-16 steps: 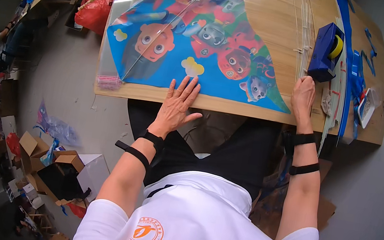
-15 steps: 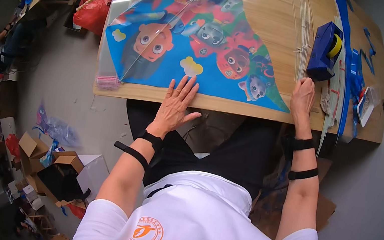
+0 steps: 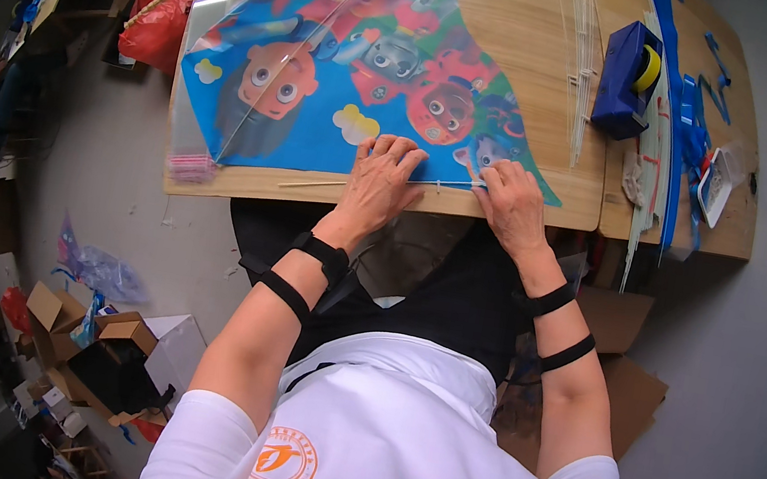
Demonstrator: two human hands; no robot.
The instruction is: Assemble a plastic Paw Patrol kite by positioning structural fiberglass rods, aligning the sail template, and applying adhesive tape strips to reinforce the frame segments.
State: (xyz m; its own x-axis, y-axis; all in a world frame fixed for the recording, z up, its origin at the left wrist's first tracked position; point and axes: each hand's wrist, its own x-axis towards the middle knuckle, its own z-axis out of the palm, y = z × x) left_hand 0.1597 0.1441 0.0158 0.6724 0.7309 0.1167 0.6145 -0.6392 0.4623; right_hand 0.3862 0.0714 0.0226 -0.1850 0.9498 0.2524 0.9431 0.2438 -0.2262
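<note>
A blue kite sail (image 3: 318,142) printed with cartoon figures lies on the wooden table, with clear plastic film along its left side. Across its near edge runs a thin white rod (image 3: 443,184) with a small fitting on it. My left hand (image 3: 378,181) is closed around this rod, and its pale end sticks out to the left, over the table's edge strip. Farther right, my right hand (image 3: 513,205) pinches the same rod near the sail's right corner. Fingertips of both hands are partly hidden.
More thin white rods (image 3: 581,80) lie beyond my right hand, beside a blue tape dispenser (image 3: 626,82) with yellow tape. Blue strips (image 3: 692,124) and a white tray (image 3: 715,184) lie at the right. Cardboard boxes (image 3: 107,346) stand on the floor at the left.
My right hand has brought a white rod from the bundle by the dispenser to the sail's near edge. My left hand, flat before, has closed on the rod.
</note>
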